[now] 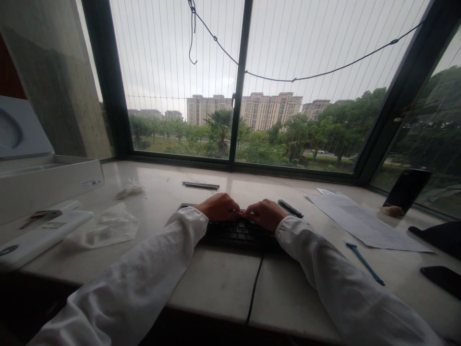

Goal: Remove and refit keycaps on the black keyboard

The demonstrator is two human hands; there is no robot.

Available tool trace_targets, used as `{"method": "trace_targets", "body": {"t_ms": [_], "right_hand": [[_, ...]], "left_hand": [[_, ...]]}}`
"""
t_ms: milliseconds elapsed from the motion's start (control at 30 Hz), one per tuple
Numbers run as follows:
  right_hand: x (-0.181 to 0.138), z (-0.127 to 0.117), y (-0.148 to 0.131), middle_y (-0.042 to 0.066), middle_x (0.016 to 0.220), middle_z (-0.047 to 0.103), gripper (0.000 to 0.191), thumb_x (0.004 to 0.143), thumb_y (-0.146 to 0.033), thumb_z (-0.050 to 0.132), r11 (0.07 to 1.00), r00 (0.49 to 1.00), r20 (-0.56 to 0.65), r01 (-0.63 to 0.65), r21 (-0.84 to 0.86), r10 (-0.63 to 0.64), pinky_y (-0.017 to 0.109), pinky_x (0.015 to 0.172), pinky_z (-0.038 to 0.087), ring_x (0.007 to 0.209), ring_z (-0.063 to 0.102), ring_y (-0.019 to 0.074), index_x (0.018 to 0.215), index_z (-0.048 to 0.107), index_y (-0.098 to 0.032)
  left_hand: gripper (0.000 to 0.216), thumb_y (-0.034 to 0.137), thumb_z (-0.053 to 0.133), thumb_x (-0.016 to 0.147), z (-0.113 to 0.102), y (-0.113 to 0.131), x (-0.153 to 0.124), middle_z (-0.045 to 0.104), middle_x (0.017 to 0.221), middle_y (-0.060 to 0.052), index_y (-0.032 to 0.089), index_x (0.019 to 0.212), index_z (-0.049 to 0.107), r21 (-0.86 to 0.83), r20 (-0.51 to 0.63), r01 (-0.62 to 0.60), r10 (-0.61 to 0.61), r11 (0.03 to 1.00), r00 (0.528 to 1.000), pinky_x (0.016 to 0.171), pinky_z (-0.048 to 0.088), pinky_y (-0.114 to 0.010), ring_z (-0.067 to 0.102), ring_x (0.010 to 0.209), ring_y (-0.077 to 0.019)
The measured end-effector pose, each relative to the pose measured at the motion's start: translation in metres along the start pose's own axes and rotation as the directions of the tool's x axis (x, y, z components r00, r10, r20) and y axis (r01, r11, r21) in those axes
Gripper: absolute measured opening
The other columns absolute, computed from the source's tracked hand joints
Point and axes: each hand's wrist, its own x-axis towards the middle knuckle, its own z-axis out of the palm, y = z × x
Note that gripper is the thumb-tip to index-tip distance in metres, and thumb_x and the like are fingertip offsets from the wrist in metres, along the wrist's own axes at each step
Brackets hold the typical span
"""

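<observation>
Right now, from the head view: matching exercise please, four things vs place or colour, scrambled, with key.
Things
1. Keyboard
2. Stick tool
3. Printed sheet
4. Open box

Places or colours
A. White, left of both hands
B. Blue, lying right of both hands
C. Beneath the left hand and right hand
D. Between the tool and the window frame

Pairs: 1-C, 2-B, 3-D, 4-A

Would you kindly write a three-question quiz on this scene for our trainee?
1. True or false: the left hand and right hand are close together over the keyboard.
2. Which lies to the right of the keyboard? A) white box B) printed paper C) crumpled plastic
3. Fill the gap: the thin stick near the paper is coloured ____.

Key: 1. True 2. B 3. Blue
</observation>
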Motion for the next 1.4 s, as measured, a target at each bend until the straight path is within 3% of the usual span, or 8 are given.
{"method": "trace_targets", "body": {"t_ms": [867, 1067, 1400], "right_hand": [[-0.0008, 0.0012, -0.0013, -0.001, 0.072, 0.069, 0.023, 0.083, -0.041, 0.053, 0.999, 0.999, -0.032, -0.032, 0.019, 0.032, 0.024, 0.063, 0.035, 0.068, 0.06, 0.0145, 0.096, 0.071, -0.033], [-0.0004, 0.0016, -0.0013, -0.002, 0.073, 0.068, 0.022, 0.081, -0.041, 0.056, 0.999, 0.999, -0.015, -0.048, 0.019, 0.048, 0.023, 0.061, 0.035, 0.067, 0.06, 0.0125, 0.096, 0.071, -0.033], [-0.0021, -0.0061, -0.009, 0.003, 0.081, 0.071, 0.028, 0.086, -0.043, 0.048, 0.976, 0.999, 0.031, 0.017, -0.216, -0.011, 0.027, 0.065, 0.039, 0.077, 0.065, 0.0195, 0.104, 0.068, -0.036]], "left_hand": [[0.03, 0.042, 0.05, 0.087, 0.0067, -0.006, 0.0002, 0.072, 0.074, -0.005, 0.024, 0.093, 0.073, 0.0, -0.004, 0.026, -0.026, 1.0, 1.0, 0.06, 0.039, -0.021, 0.065, 0.068, -0.0144], [0.026, 0.038, 0.052, 0.086, 0.0041, -0.0039, 0.0005, 0.07, 0.068, -0.003, 0.023, 0.093, 0.073, -0.018, 0.001, 0.016, -0.016, 1.0, 1.0, 0.055, 0.036, -0.019, 0.062, 0.059, -0.0115], [0.023, 0.036, 0.055, 0.084, 0.0024, -0.0017, 0.0002, 0.069, 0.065, -0.002, 0.023, 0.084, 0.074, -0.004, -0.015, -0.018, 0.018, 1.0, 1.0, 0.052, 0.032, -0.02, 0.06, 0.056, -0.0098]]}}
